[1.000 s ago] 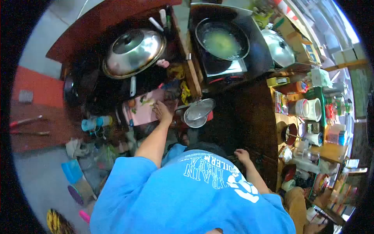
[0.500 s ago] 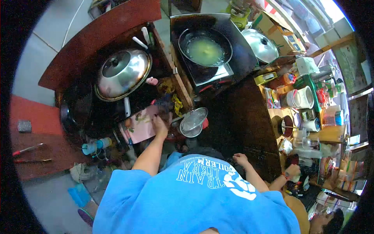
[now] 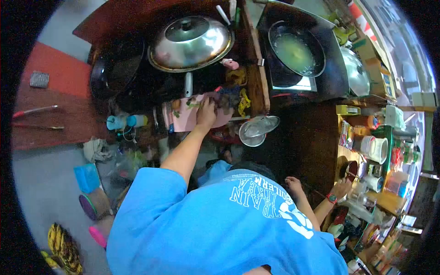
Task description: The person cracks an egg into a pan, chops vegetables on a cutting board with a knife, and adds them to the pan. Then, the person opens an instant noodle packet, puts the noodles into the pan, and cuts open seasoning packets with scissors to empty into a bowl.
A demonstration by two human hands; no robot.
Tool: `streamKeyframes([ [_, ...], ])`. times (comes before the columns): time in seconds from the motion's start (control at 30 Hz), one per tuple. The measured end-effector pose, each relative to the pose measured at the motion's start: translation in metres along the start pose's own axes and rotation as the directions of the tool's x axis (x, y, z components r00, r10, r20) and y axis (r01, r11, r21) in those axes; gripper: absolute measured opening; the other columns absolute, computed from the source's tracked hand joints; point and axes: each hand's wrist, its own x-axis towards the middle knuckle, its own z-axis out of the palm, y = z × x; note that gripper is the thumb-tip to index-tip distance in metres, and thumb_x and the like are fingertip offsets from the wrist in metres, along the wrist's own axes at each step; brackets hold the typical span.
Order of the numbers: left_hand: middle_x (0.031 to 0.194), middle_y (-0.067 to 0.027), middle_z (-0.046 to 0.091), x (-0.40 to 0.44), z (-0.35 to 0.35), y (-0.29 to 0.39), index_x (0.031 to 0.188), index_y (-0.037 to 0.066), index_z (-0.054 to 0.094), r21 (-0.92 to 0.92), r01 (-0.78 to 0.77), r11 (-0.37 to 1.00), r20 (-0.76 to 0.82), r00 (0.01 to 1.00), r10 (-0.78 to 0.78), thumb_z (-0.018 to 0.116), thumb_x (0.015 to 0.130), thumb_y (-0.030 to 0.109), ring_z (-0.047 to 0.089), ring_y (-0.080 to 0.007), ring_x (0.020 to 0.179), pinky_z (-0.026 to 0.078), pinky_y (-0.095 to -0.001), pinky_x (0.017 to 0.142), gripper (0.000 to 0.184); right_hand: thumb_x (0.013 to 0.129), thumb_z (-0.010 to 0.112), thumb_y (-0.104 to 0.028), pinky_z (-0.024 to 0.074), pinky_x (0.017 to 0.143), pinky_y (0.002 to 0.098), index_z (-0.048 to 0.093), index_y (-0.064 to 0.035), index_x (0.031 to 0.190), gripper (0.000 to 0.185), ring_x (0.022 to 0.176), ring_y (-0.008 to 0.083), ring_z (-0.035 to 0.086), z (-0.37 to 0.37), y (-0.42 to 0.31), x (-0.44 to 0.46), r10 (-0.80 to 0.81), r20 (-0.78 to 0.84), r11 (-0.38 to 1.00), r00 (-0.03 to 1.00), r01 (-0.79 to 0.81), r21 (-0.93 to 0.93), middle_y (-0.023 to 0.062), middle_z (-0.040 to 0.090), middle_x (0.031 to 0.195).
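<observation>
My left hand (image 3: 207, 115) reaches over a pink chopping board (image 3: 184, 123), its fingers bent down among some green pieces (image 3: 193, 101); what they pinch is too small to make out. A small brownish piece (image 3: 176, 105) lies at the board's left side. My right hand (image 3: 293, 184) hangs by my right side, away from the board, with curled fingers; anything inside it is hidden. To the right of the board, a round wire strainer (image 3: 261, 126) rests over a pale-rimmed bowl (image 3: 253, 140).
Behind the board stands a lidded wok (image 3: 192, 46). Another wok (image 3: 297, 49) holds yellowish liquid on a stove to the right. A co-worker's hand (image 3: 341, 188), with a watch, reaches to the cluttered shelf (image 3: 389, 200). Bananas (image 3: 64, 247) lie on the floor at lower left.
The view has swung, so the stove and board appear farther right and higher. My left hand has shifted from the board's right edge toward the green pieces. The co-worker's hand has moved up the shelf.
</observation>
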Motion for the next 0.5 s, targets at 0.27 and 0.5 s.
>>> streamKeyframes([
  [0.27,0.15,-0.0198,0.037,-0.028,0.011,-0.018,0.13,0.008,0.057,-0.149,-0.05,0.988,-0.091,0.995,0.037,0.065,0.08,0.013,0.04,-0.0395,0.135,0.036,-0.0442,0.112,0.051,0.091,0.067,-0.015,0.054,0.071,0.0331,0.063,0.0,0.121,0.033,0.082,0.0195,0.065,0.012,-0.013,0.034,-0.068,0.057,0.992,0.996,0.074,-0.104,0.0098,0.069,0.102],
  [0.5,0.14,-0.0175,0.05,-0.094,-0.061,-0.02,0.133,0.008,0.054,-0.003,-0.032,0.999,-0.174,0.984,0.031,0.066,0.085,0.016,0.053,-0.0398,0.122,0.042,-0.0448,0.106,0.05,0.087,0.072,-0.02,0.0532,0.069,0.031,0.065,0.0001,0.118,0.037,0.079,0.0166,0.064,0.027,-0.035,0.05,-0.149,0.138,0.963,0.979,0.175,-0.204,0.0095,0.07,0.097],
])
